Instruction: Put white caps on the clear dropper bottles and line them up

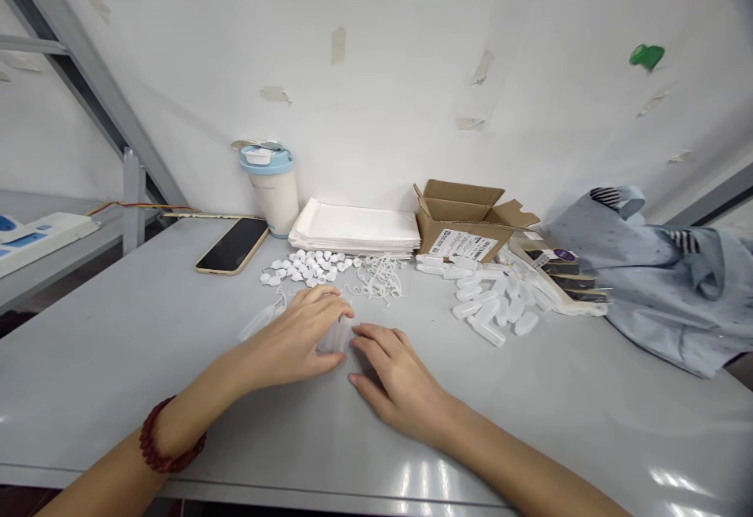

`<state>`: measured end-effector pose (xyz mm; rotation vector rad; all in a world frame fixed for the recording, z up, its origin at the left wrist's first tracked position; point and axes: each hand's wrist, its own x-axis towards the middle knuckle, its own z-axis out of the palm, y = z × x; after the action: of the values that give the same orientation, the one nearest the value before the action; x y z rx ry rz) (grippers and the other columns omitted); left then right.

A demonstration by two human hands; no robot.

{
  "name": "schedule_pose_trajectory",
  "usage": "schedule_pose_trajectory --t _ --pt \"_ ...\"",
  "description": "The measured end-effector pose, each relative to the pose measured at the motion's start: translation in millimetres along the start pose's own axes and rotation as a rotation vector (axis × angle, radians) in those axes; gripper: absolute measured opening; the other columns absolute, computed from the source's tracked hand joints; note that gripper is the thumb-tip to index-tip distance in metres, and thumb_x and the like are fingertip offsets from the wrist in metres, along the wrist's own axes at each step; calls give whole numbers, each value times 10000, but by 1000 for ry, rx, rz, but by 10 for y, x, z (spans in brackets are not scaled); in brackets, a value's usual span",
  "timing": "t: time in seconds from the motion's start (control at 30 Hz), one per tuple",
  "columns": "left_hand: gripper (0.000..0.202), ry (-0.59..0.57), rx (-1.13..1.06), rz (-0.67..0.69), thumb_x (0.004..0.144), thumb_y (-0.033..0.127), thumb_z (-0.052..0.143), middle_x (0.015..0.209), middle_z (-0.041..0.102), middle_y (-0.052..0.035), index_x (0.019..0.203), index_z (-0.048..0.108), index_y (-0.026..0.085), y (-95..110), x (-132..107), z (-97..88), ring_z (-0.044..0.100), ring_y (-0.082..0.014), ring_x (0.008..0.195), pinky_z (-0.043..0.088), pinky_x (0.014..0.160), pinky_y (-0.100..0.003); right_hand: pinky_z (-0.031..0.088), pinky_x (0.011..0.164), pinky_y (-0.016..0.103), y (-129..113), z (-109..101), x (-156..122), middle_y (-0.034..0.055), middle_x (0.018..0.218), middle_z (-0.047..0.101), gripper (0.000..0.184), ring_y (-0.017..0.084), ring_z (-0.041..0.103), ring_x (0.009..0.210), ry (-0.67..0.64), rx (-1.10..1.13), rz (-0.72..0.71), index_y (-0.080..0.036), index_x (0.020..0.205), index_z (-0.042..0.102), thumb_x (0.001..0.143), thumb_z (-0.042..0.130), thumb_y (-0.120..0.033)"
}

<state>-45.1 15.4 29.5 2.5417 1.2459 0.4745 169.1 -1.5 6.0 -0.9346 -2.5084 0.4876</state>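
Small translucent plastic bottles stand close together on the grey table between my two hands. My left hand curves round them from the left, fingers over the far side and thumb on the near side. From the right, my right hand reaches its fingertips to the bottles' edge, with fingers and thumb apart and nothing held. Another clear bottle lies partly hidden beyond my left wrist. Just past my hands are a pile of small white caps and a heap of thin white plastic pieces.
More translucent bottles lie loose at the right, before an open cardboard box. A stack of white envelopes, a lidded cup and a phone line the back. Blue-grey cloth covers the right end.
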Motion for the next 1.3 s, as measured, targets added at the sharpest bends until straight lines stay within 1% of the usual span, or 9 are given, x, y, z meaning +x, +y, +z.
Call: schedule_pose_trajectory --t 0.27,0.53,0.67,0.83,0.97,1.1,1.2,1.3 --pt "366 22 27 33 773 190 594 1178 581 -64 1130 525 235 -21 -14 30 395 -295 1254 389 988 -432 442 951 454 -3 -4 2 171 1274 553 325 270 509 1176 3 -9 -8 -139 1191 543 871 551 -199" --pt "369 -16 51 23 774 176 588 1179 576 -66 1132 510 220 -1 1 18 377 -288 1262 363 1005 -433 420 990 466 3 3 13 167 1292 567 363 276 490 1233 -1 5 -8 -128 1227 542 871 553 -195" --pt "374 -13 34 18 769 177 587 1172 578 -63 1133 513 221 3 1 15 383 -290 1257 366 999 -435 420 996 466 2 1 11 180 1296 564 370 277 491 1234 -5 3 1 -99 1225 547 869 556 -198" --pt "374 -33 28 9 770 179 589 1174 574 -62 1133 510 219 16 2 5 380 -285 1253 361 1009 -444 427 993 466 -2 -1 10 183 1295 560 350 281 492 1221 -9 -2 5 -95 1208 555 873 547 -196" --pt "341 36 10 35 776 216 615 1151 588 -56 1105 525 219 26 2 -3 387 -287 1251 376 1002 -431 437 993 451 1 0 6 188 1291 558 339 276 500 1206 -9 -10 3 -74 1189 560 873 551 -196" --pt "258 132 22 73 831 271 596 1153 586 -57 1075 535 211 28 11 -9 377 -271 1252 353 1036 -434 454 979 452 24 -22 -2 190 1285 560 333 280 507 1201 2 -31 20 -88 1186 560 879 554 -216" --pt "178 213 50 80 870 240 547 1116 602 -60 1044 552 201 15 28 1 389 -264 1234 354 1036 -438 458 975 459 92 -75 -3 199 1294 551 327 287 507 1214 52 -73 37 -99 1189 560 892 542 -235" --pt "134 288 65 75 886 195 505 1067 620 -68 1006 561 184 -6 44 23 426 -258 1185 384 1000 -434 459 975 462 227 -190 9 200 1296 550 311 288 515 1217 115 -125 85 -118 1188 567 901 525 -229"
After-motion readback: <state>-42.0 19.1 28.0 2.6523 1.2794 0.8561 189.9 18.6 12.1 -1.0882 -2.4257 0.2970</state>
